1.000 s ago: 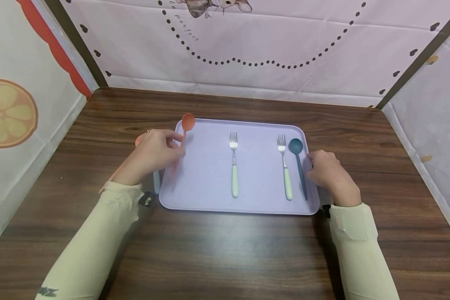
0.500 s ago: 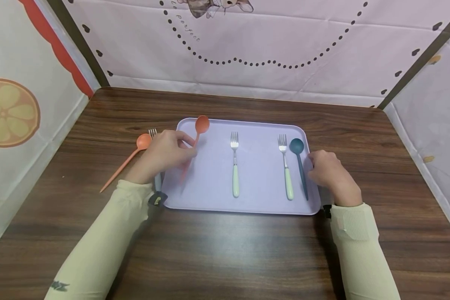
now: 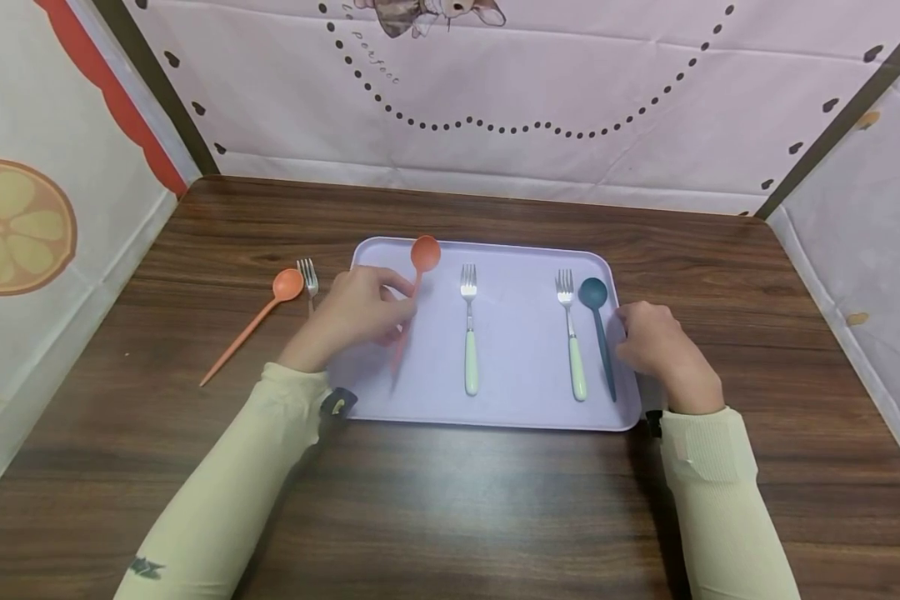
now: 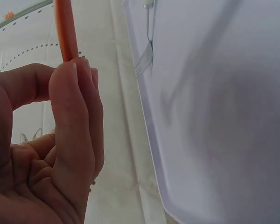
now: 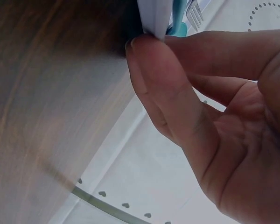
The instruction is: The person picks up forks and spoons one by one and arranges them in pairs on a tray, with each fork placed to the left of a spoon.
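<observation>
My left hand [image 3: 363,314] pinches an orange spoon [image 3: 425,253] by its handle, above the left part of the lavender tray [image 3: 495,412]. In the left wrist view the orange handle [image 4: 66,30] sticks up from between thumb and fingers, and the spoon's shadow falls on the tray. At the tray's right edge my right hand [image 3: 660,343] pinches the rim; the right wrist view shows the tray edge [image 5: 155,16] between thumb and fingers. On the tray lie a green-handled fork [image 3: 471,358] in the middle, another green-handled fork [image 3: 576,367] further right, and a dark teal spoon [image 3: 593,292] beside it.
Left of the tray, a second orange spoon [image 3: 288,285] lies slanted on the wooden table [image 3: 450,508]. Close to it is another fork [image 3: 307,272], its lower part hidden by my left hand. Patterned cloth walls [image 3: 555,75] stand at the back and both sides.
My left hand has moved right with the orange spoon, from the tray's left edge to further over the tray. The right hand stays at the rim.
</observation>
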The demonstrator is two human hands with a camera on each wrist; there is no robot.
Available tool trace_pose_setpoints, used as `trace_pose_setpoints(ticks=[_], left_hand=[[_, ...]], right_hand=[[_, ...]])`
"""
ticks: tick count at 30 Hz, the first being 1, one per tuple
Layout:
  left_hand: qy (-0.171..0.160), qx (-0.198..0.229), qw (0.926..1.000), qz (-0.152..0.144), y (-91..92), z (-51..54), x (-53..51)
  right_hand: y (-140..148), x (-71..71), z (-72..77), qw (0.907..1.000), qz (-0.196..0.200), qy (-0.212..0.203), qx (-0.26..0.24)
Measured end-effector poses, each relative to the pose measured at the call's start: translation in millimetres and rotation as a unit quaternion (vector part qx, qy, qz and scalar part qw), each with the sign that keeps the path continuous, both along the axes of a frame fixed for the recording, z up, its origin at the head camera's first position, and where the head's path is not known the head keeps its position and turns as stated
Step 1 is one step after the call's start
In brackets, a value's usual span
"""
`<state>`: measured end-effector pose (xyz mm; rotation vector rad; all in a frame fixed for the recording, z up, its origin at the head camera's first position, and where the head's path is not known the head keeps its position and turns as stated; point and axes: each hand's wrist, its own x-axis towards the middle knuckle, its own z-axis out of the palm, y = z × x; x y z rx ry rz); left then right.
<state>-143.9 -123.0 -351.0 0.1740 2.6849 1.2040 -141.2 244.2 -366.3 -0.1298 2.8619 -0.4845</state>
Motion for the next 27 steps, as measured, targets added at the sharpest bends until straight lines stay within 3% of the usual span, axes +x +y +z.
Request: trace_pose_setpoints(ticks=[6, 16, 27], left_hand=[[-0.004, 0.017, 0.9998, -0.010, 9.3, -3.4, -1.5], [-0.005, 0.023, 0.9996, -0.015, 21.7, 0.6, -0.3], [-0.045, 0.048, 0.9976, -0.020, 37.0, -2.7, -0.2]], right_hand=[[-1, -0.2, -0.4, 1.0000, 0.001, 0.002, 0.000], [0, 0.0, 0.3, 1.0000, -0.001, -0.002, 0.003], [0, -1.1, -0.7, 1.0000, 0.000, -0.004, 0.004]])
